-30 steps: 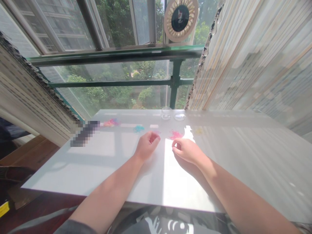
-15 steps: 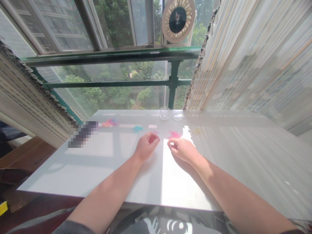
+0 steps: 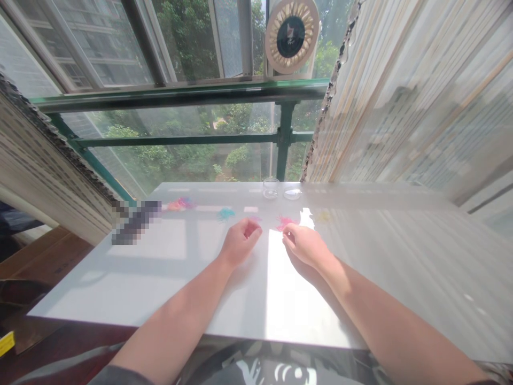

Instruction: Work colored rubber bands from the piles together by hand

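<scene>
My left hand [image 3: 239, 241] is closed in a pinch just above the white table, next to a small purplish pile [image 3: 255, 219] partly hidden behind it. To its right, my right hand [image 3: 308, 245] is pinched too, with its fingertips at the near edge of a pink pile [image 3: 285, 222] of thin, tangled bits. Whatever either hand holds, if anything, is too small to make out. A teal pile [image 3: 226, 214] lies beyond my left hand, and a faint yellow pile [image 3: 323, 215] lies beyond my right.
A clear glass cup [image 3: 271, 189] and a clear shallow dish [image 3: 292, 193] stand at the far edge of the white table [image 3: 160, 289]. A multicoloured heap [image 3: 181, 203] lies at the back left, beside a blurred-out dark object [image 3: 137, 223]. A round fan [image 3: 292, 36] sits by the window.
My right hand has shifted slightly to the right, widening the gap between the hands. My left hand stays nearly still, and the piles look unchanged.
</scene>
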Demonstrator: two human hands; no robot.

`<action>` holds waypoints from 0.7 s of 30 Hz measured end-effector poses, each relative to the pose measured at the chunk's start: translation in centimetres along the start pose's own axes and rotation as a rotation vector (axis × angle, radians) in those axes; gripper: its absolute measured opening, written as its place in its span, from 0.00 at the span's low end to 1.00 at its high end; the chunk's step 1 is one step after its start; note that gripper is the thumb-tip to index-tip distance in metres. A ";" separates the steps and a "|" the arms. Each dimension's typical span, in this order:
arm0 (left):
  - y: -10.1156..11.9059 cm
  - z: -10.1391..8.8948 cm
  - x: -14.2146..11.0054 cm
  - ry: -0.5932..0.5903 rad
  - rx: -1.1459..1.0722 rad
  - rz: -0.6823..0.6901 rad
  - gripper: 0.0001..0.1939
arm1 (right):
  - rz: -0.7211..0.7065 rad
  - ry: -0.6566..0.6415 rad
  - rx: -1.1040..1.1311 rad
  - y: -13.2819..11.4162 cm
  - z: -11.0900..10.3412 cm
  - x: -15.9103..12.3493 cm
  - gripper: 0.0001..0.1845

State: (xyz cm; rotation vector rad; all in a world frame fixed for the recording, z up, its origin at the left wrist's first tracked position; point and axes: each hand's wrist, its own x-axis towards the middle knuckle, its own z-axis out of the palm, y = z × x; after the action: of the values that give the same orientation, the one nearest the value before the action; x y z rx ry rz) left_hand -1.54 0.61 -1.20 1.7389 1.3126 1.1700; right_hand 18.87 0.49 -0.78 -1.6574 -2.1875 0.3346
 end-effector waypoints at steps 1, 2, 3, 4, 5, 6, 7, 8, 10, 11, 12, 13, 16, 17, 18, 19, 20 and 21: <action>0.0 0.0 0.0 -0.002 -0.005 0.000 0.08 | 0.032 0.033 0.006 0.3 -0.1 0.2 0.07; 0.1 0.0 0.0 -0.003 -0.008 0.000 0.08 | 0.062 0.067 0.011 0.7 -0.2 0.4 0.08; 0.1 0.0 0.0 -0.004 -0.008 0.002 0.08 | 0.088 0.098 0.015 1.0 -0.2 0.6 0.08; 0.1 0.0 -0.1 -0.005 -0.005 0.004 0.08 | 0.103 0.121 0.018 1.2 -0.2 0.8 0.09; 0.2 0.0 -0.1 -0.004 0.000 0.006 0.08 | 0.109 0.135 0.024 1.5 -0.2 1.0 0.09; 0.2 0.0 -0.1 -0.002 0.003 0.008 0.08 | 0.107 0.142 0.034 1.7 -0.1 1.1 0.09; 0.3 0.0 -0.1 -0.001 0.005 0.009 0.08 | 0.102 0.143 0.051 1.8 -0.1 1.2 0.09; 0.3 0.0 -0.2 0.000 0.005 0.009 0.08 | 0.097 0.145 0.078 1.9 0.0 1.2 0.10; 0.4 0.0 -0.2 0.001 0.008 0.009 0.08 | 0.101 0.168 0.151 2.1 0.0 1.3 0.10; 0.4 -0.1 -0.2 -0.001 0.011 0.010 0.08 | 0.114 0.192 0.196 2.2 0.0 1.2 0.11; 0.5 -0.1 -0.2 -0.003 0.015 0.013 0.08 | 0.131 0.224 0.243 2.3 -0.1 1.2 0.12; 0.5 -0.1 -0.2 -0.004 0.020 0.016 0.08 | 0.150 0.259 0.287 2.5 -0.3 1.2 0.13; 0.6 -0.2 -0.2 -0.001 0.026 0.023 0.08 | 0.195 0.361 0.378 3.0 -0.9 1.0 0.15; 0.7 -0.2 -0.2 0.001 0.024 0.025 0.08 | 0.204 0.389 0.393 3.1 -1.1 0.9 0.15; 0.7 -0.2 -0.2 0.001 0.021 0.026 0.08 | 0.212 0.413 0.404 3.1 -1.3 0.9 0.15; 0.7 -0.2 -0.2 0.000 0.018 0.027 0.08 | 0.217 0.431 0.414 3.1 -1.5 0.9 0.15; 0.7 -0.3 -0.2 -0.001 0.018 0.027 0.08 | 0.216 0.435 0.422 3.0 -1.8 0.9 0.15; 0.7 -0.3 -0.1 -0.002 0.020 0.028 0.08 | 0.208 0.419 0.428 2.9 -2.1 0.9 0.15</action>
State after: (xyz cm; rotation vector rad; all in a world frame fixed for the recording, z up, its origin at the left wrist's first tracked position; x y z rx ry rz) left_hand -1.60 0.27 -0.48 1.7775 1.3066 1.1743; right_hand 22.13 2.06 0.08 -1.5436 -1.5202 0.4311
